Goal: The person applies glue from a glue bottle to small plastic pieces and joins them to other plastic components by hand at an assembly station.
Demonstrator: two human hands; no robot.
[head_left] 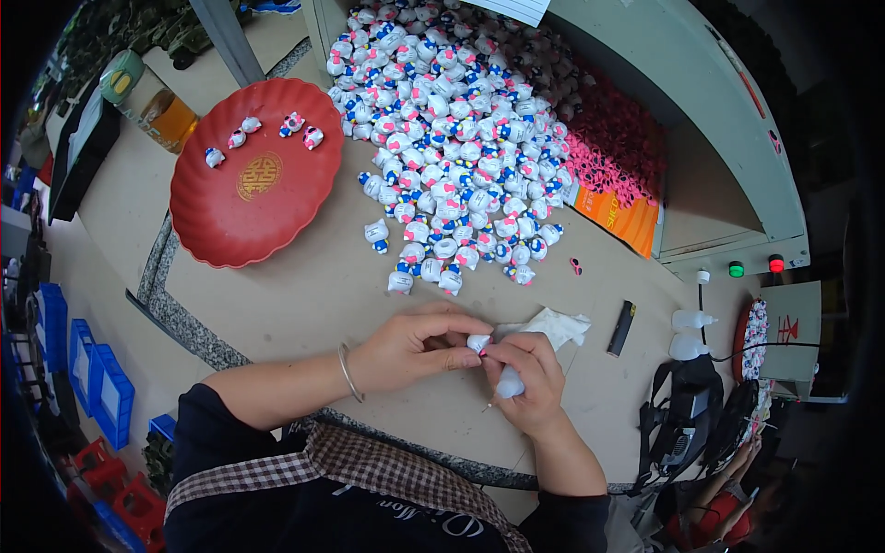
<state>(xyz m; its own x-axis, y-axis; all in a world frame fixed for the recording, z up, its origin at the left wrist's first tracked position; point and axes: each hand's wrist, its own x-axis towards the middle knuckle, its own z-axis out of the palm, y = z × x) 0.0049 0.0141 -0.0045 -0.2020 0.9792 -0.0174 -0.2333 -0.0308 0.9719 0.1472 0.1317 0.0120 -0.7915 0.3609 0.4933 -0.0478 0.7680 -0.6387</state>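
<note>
A small white figurine (478, 342) is pinched between the thumb and fingers of my left hand (410, 346). My right hand (537, 387) is closed around a small translucent squeeze bottle (509, 382). Its thumb and forefinger also meet the figurine's lower right side, where a bit of pink shows; I cannot make out exactly what that is. Beyond my hands lies a large heap of white, blue and pink figurines (447, 157). A crumpled white tissue (556, 325) rests just past my right hand. One small pair of pink toy glasses (576, 265) lies apart, beyond the tissue.
A red scalloped tray (207, 217) with several figurines stands at left, beside a drink bottle (147, 101). More pink pieces (608, 166) pile up inside the grey cabinet (714, 198). A black lighter-shaped object (622, 328) lies at right. Another person's arms (733, 488) appear lower right.
</note>
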